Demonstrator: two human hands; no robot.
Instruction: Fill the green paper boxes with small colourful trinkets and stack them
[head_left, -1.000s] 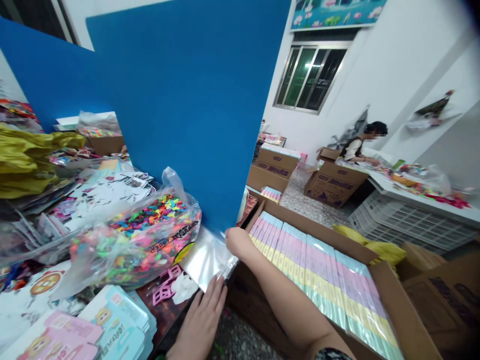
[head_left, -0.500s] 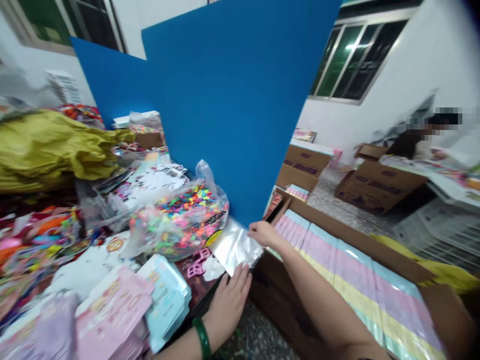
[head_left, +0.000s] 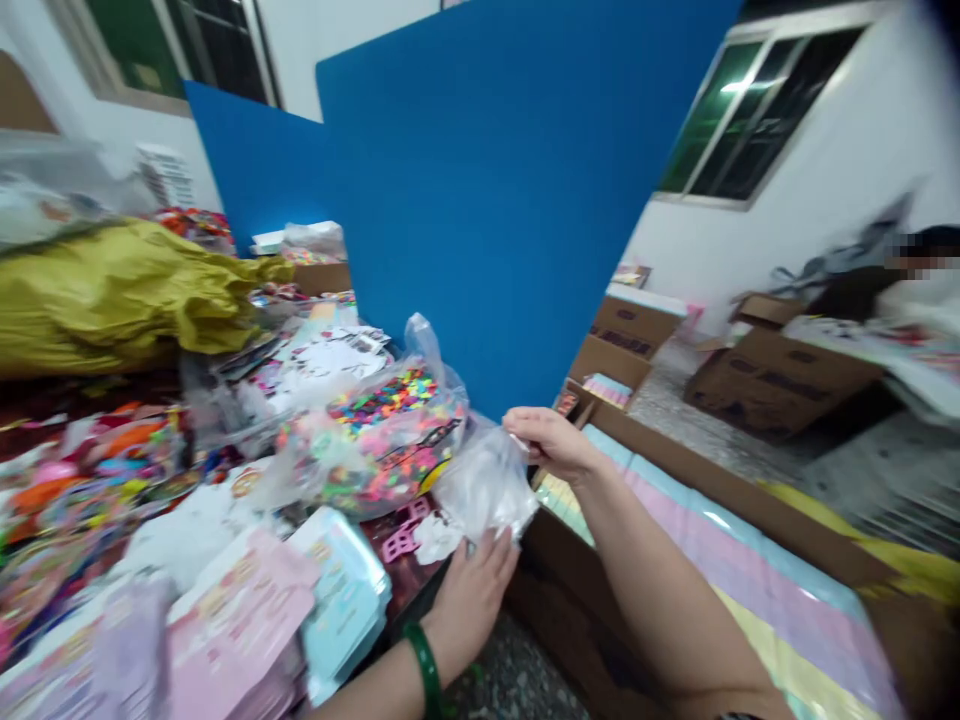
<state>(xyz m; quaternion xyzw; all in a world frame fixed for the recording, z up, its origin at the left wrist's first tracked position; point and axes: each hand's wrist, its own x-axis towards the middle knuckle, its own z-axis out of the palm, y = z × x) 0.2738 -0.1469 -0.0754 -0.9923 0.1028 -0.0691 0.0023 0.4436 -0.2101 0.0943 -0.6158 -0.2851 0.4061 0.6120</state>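
Note:
My right hand [head_left: 551, 440] pinches the upper edge of a clear plastic bag [head_left: 487, 475], which lifts off the table's edge. My left hand [head_left: 474, 595], with a green bangle at the wrist, lies flat with its fingers stretched out on the lower end of the clear bag. Just left of the bag are pink plastic pieces [head_left: 403, 535] and a white scrap [head_left: 436, 540]. Behind them sits a large see-through bag of small colourful pieces [head_left: 394, 415]. Light blue packs [head_left: 341, 590] and pink packs [head_left: 236, 620] lie stacked left of my left hand.
An open carton [head_left: 694, 455] of pastel packs stands to my right, under my right forearm. A tall blue panel [head_left: 487, 200] rises behind the table. A yellow sack [head_left: 112, 300] lies at the far left. At the far right, a person sits beyond another carton [head_left: 780, 380].
My right hand has raised the bag's edge upward; the flat, shiny film now stands up crumpled and clearer. My left hand stays at its lower end. The view has shifted slightly.

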